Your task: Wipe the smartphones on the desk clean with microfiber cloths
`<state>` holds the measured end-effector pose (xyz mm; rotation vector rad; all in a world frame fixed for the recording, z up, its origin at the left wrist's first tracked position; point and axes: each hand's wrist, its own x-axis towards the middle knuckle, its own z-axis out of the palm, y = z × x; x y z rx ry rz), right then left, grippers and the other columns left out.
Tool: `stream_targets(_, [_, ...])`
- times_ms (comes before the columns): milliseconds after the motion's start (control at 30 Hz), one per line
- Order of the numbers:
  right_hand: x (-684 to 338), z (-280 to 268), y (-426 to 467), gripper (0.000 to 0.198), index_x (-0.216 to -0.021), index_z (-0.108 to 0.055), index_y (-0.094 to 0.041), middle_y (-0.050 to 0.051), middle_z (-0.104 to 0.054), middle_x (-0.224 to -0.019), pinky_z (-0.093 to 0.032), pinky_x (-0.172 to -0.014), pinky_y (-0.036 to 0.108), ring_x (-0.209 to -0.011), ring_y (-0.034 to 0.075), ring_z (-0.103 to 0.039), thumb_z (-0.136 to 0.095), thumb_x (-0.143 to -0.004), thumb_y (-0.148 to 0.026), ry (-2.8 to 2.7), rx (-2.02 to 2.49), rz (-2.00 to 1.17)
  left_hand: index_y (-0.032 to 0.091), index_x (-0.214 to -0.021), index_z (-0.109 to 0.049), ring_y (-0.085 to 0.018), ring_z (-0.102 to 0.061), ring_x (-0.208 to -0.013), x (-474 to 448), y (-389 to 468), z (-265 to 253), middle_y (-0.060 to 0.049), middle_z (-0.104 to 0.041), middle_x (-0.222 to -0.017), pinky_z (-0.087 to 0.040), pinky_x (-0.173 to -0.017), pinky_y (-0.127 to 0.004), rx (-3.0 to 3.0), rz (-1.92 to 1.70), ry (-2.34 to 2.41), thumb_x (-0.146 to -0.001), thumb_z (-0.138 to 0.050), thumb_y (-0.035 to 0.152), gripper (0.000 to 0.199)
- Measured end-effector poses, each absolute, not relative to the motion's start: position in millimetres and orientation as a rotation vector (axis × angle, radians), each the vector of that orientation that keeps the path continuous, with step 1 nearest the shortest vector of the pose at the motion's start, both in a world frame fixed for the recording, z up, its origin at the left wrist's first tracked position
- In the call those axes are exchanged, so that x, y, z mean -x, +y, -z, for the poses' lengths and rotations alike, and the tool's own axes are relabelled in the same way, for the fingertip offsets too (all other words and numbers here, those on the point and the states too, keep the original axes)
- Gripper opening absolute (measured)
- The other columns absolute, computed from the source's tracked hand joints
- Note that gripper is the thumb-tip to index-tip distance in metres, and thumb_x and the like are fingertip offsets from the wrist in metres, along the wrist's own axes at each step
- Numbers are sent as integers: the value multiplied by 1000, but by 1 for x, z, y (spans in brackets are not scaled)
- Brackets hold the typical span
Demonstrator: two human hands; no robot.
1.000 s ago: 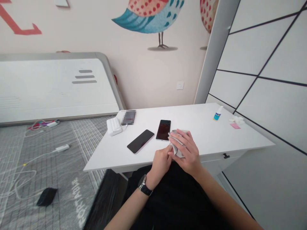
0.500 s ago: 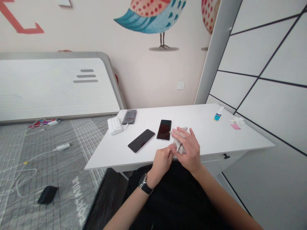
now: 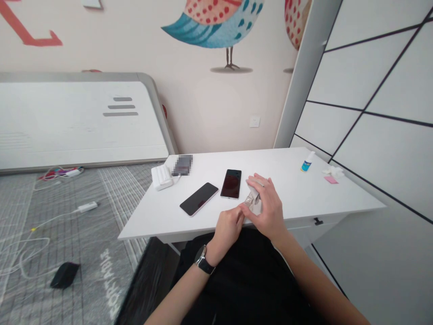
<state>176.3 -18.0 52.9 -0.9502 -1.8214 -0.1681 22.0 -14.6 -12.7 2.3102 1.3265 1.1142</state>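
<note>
Small clear piece (image 3: pixel 248 200), one, held between the two hands above the table (image 3: pixel 274 169), near its front edge and just beyond the near end of the right-hand phone; its long axis slopes from the left fingertips up and to the right, away from the wearer. Cloth (image 3: pixel 257 207), one, pale grey, folded, against the piece on its right side; its upper part leans up and left towards the right fingertips, its lower part hangs beneath the palm. Left hand (image 3: pixel 230 225): back upward, fingers curled in and closed on the near end of the piece, wrist bearing a watch (image 3: pixel 204 264) with dark strap. Right hand (image 3: pixel 267 207): arched over from the right, thumb reaching to the left fingertips, fingers bent forward and left, gripping the cloth. Two phones, dark faces up: the left one (image 3: pixel 199 199) slanted from lower left to upper right, the right one (image 3: pixel 231 183) pointing nearly straight away from the wearer. Obscured: the left fingertips, tucked behind the hand; the middle of the cloth, under the right fingers; the piece's exact form, too small to make out; a dark item (image 3: pixel 182 165) at the back left, pixelated; lettering on the bottle (image 3: pixel 307 162), illegible; both forearms, cut off by the lower edge.
</note>
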Motion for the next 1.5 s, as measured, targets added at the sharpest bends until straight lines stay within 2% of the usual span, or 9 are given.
stream_targets(100, [-176,-52,-19,36,-133,-57,-26,8,-70,-131,-36,-122,53,-135,27,-59,-60,-97,-24,-1880,759,238,18,-84,-65,-16,-63,-60,-23,-15,12,-4,-69,-71,-40,-61,-24,-2302,-1111,1342,-104,-42,25,31])
stream_targets(167, [-175,-51,-20,34,-130,-59,-28,5,-73,-125,-39,-120,50,-130,24,-63,-58,-97,-17,-1901,662,268,18,-81,-63,-15,-60,-58,-23,-16,12,-4,-67,-69,-39,-59,-24,-2299,-1111,1345,-104,-41,24,33])
stream_targets(367, [-176,-52,-18,58,-147,-46,-21,14,-60,-144,-29,-124,60,-142,32,-50,-64,-95,-39,-1814,972,183,18,-83,-63,-16,-63,-62,-21,-15,13,-5,-70,-73,-41,-62,-25,-2299,-1123,1316,-105,-42,27,32])
stream_targets(567, [-173,-53,-22,34,-128,-59,-28,5,-74,-123,-36,-122,51,-130,24,-63,-57,-97,-16,-1893,696,272,19,-78,-60,-15,-58,-58,-22,-16,11,-4,-66,-68,-37,-59,-24,-2298,-1140,1309,-105,-40,25,34])
stream_targets(767, [-175,-50,-18,59,-146,-46,-20,15,-61,-142,-30,-122,60,-141,33,-51,-65,-93,-39,-1798,976,177,18,-84,-63,-16,-62,-62,-21,-16,11,-4,-68,-72,-40,-62,-24,-2297,-1146,1284,-105,-42,27,32])
stream_targets(967, [-176,-50,-20,31,-125,-60,-24,7,-73,-121,-38,-120,51,-128,25,-63,-60,-94,-15,-1885,672,290,18,-81,-62,-14,-57,-58,-22,-17,11,-3,-66,-68,-37,-59,-24,-2298,-1150,1282,-105,-41,26,33])
stream_targets(1167, [-175,-53,-18,50,-139,-52,-20,14,-64,-137,-29,-123,59,-138,32,-54,-66,-93,-37,-1800,928,217,17,-87,-65,-15,-60,-61,-21,-16,12,-4,-68,-71,-38,-60,-24,-2297,-1157,1276,-106,-42,28,32])
stream_targets(1367, [-177,-53,-20,35,-131,-59,-25,7,-72,-124,-35,-122,50,-130,23,-62,-58,-97,-15,-1926,656,277,18,-82,-63,-14,-57,-58,-22,-16,13,-3,-66,-69,-36,-59,-23,-2291,-1184,1269,-105,-42,24,32])
stream_targets(1500, [-177,-53,-19,48,-139,-53,-21,13,-64,-137,-29,-124,57,-137,30,-55,-66,-94,-33,-1834,885,195,17,-87,-65,-14,-58,-59,-21,-16,13,-3,-66,-69,-37,-59,-24,-2286,-1189,1257,-106,-43,27,31])
